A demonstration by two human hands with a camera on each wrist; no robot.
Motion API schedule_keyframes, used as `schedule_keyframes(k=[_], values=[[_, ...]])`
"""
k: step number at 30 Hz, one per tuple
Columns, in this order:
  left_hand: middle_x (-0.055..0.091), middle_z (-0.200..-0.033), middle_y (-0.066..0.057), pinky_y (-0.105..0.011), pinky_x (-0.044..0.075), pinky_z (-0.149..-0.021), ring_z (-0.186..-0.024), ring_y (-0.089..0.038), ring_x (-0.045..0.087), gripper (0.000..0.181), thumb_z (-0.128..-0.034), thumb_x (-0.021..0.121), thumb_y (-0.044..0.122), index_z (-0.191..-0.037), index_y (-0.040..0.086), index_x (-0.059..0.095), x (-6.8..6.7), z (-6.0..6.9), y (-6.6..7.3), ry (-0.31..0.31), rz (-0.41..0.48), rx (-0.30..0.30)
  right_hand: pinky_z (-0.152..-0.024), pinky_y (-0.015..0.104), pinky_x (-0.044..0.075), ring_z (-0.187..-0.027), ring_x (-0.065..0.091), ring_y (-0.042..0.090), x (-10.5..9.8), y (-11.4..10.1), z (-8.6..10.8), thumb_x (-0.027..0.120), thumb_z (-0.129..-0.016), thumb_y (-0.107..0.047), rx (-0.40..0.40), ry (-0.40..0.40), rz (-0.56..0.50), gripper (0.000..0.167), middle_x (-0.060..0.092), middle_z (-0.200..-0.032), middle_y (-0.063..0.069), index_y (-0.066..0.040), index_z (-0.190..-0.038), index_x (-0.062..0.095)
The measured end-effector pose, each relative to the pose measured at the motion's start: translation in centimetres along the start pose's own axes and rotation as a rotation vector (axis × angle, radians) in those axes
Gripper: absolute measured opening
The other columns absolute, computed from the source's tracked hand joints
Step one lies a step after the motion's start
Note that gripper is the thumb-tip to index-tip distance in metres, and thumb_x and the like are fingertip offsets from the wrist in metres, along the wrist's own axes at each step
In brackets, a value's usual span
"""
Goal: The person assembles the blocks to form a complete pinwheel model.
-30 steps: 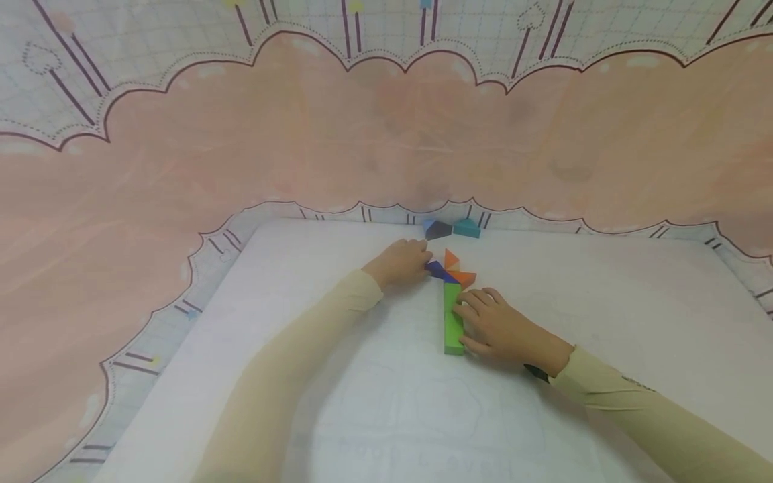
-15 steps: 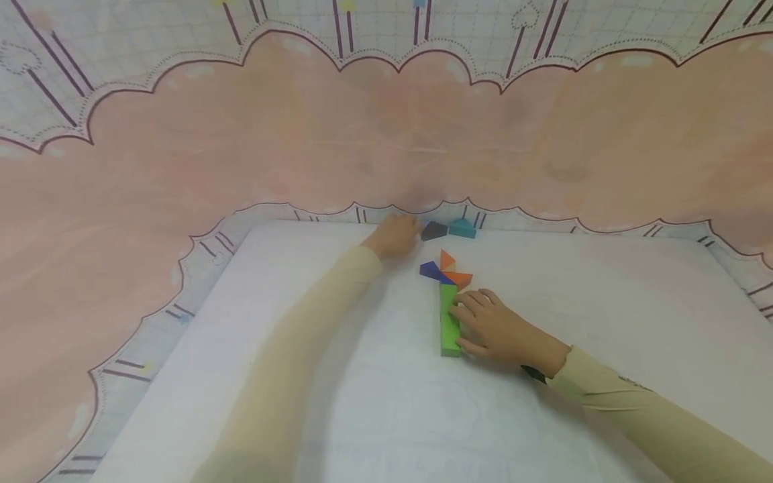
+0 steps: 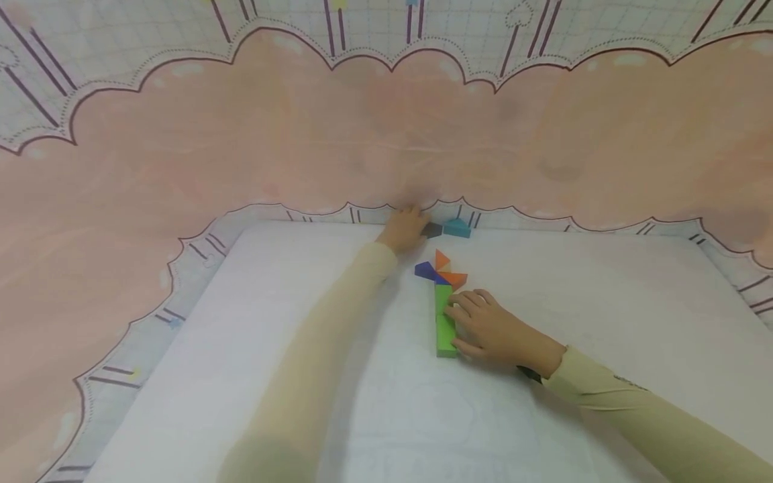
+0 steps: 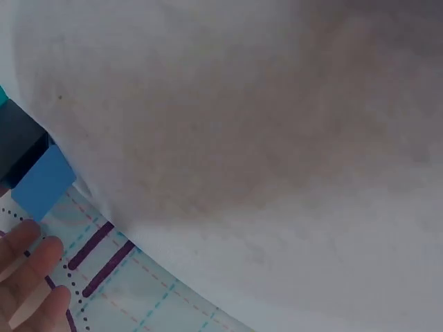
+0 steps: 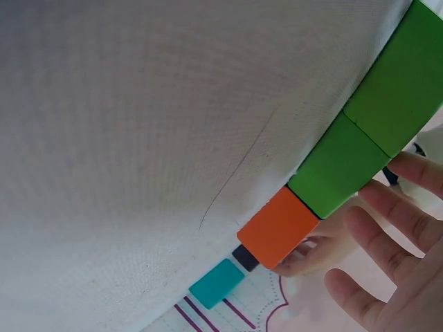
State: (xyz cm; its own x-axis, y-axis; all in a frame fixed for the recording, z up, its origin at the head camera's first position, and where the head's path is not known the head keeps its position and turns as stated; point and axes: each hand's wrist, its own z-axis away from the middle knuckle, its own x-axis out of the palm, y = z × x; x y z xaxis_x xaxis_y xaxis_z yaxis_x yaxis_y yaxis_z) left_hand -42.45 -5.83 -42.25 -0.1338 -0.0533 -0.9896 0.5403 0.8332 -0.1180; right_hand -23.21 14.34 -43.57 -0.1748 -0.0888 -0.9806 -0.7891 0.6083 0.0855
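In the head view my left hand point(image 3: 404, 230) is at the table's far edge, beside a black block point(image 3: 432, 230). The left wrist view has its fingers spread next to a blue block point(image 4: 44, 181) that stands against the black one point(image 4: 22, 142); contact is unclear. My right hand point(image 3: 496, 330) rests with relaxed fingers along the right side of two green blocks point(image 3: 445, 335) laid end to end. Beyond them lie purple-blue pieces point(image 3: 425, 270) and orange pieces point(image 3: 453, 278) in a fan, with a pale piece between.
A teal block point(image 3: 457, 228) sits right of the black one at the far edge. A dark object point(image 3: 529, 373) is partly covered by my right wrist. The white table point(image 3: 604, 295) ends at a patterned cloth point(image 3: 386, 134) hanging behind and at the sides.
My left hand has left the purple-blue piece, moved to the far edge, then shifted right toward the black block. My right hand stays at the green blocks.
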Motion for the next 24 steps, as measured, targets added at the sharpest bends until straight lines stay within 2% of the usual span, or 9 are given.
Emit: schedule_keyframes(k=[7, 14, 17, 21, 24], values=[[0.048, -0.128, -0.01, -0.04, 0.039, -0.104, -0.118, -0.025, 0.048, 0.039, -0.0945, 0.054, 0.026, -0.132, 0.016, 0.049, -0.1, 0.3, 0.2, -0.015, -0.007, -0.021, -0.101, 0.049, 0.039, -0.119, 0.048, 0.027, 0.0, -0.2, -0.1, 0.056, -0.089, -0.041, 0.01, -0.024, -0.003, 0.048, 0.053, -0.126, 0.01, -0.008, -0.124, 0.052], [0.047, -0.128, -0.01, -0.04, 0.038, -0.105, -0.117, -0.025, 0.047, 0.036, -0.0934, 0.056, 0.022, -0.129, 0.017, 0.052, -0.4, 1.0, 0.1, -0.033, 0.045, -0.006, -0.104, 0.049, 0.037, -0.121, 0.046, 0.027, -0.5, -0.4, -0.1, 0.054, -0.09, -0.042, 0.032, -0.066, -0.011, 0.05, 0.052, -0.129, 0.01, -0.008, -0.126, 0.051], [0.044, -0.131, -0.011, -0.041, 0.036, -0.108, -0.122, -0.026, 0.044, 0.037, -0.0934, 0.056, 0.022, -0.13, 0.017, 0.052, -0.5, 1.3, -0.1, -0.036, 0.035, 0.016, -0.104, 0.05, 0.036, -0.121, 0.046, 0.027, -0.4, -0.4, -0.1, 0.054, -0.09, -0.042, 0.032, -0.064, -0.015, 0.049, 0.052, -0.128, 0.01, -0.008, -0.126, 0.051], [0.037, -0.144, -0.014, -0.044, 0.03, -0.113, -0.134, -0.03, 0.037, 0.043, -0.0937, 0.056, 0.023, -0.135, 0.018, 0.049, -0.7, 2.0, -0.2, -0.054, 0.038, 0.019, -0.104, 0.05, 0.036, -0.121, 0.047, 0.027, -0.3, -0.2, 0.0, 0.055, -0.089, -0.042, 0.03, -0.057, -0.011, 0.049, 0.052, -0.128, 0.01, -0.008, -0.125, 0.051], [0.036, -0.146, -0.015, -0.045, 0.028, -0.113, -0.135, -0.031, 0.036, 0.044, -0.0937, 0.056, 0.024, -0.136, 0.019, 0.048, -0.7, 2.5, -0.3, -0.067, 0.029, 0.028, -0.104, 0.049, 0.036, -0.121, 0.047, 0.028, -0.3, -0.2, 0.0, 0.055, -0.089, -0.042, 0.032, -0.056, -0.012, 0.049, 0.052, -0.128, 0.01, -0.008, -0.125, 0.052]])
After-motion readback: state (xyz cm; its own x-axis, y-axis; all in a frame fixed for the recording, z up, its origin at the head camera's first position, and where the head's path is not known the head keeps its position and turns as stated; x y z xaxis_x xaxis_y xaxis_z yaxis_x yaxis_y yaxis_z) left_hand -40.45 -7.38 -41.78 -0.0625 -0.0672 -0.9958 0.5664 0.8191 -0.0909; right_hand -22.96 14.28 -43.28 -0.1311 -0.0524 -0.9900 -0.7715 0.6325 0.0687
